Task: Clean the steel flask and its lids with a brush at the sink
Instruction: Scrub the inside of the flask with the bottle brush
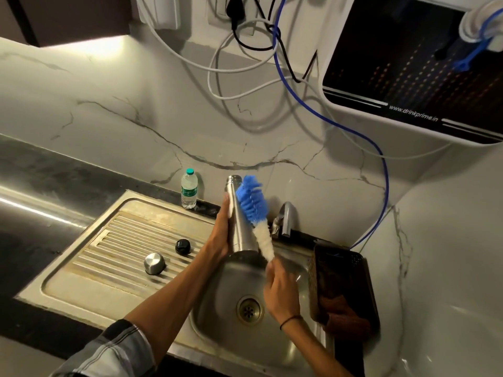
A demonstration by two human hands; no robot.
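Note:
My left hand (221,229) grips the steel flask (240,221) from its left side and holds it upright over the sink basin (217,303), open mouth at the top. My right hand (281,291) holds the handle of a bottle brush (254,210) with blue and white bristles. The brush lies along the flask's right outer wall, blue tip near the mouth. A steel lid (154,263) and a black inner lid (182,246) sit on the ribbed drainboard (114,240) to the left.
The tap (285,219) stands behind the basin, with no water visibly running. A small plastic water bottle (189,190) stands at the back of the drainboard. A dark basket with a cloth (343,292) hangs at the basin's right. Cables and a water purifier (413,66) hang above.

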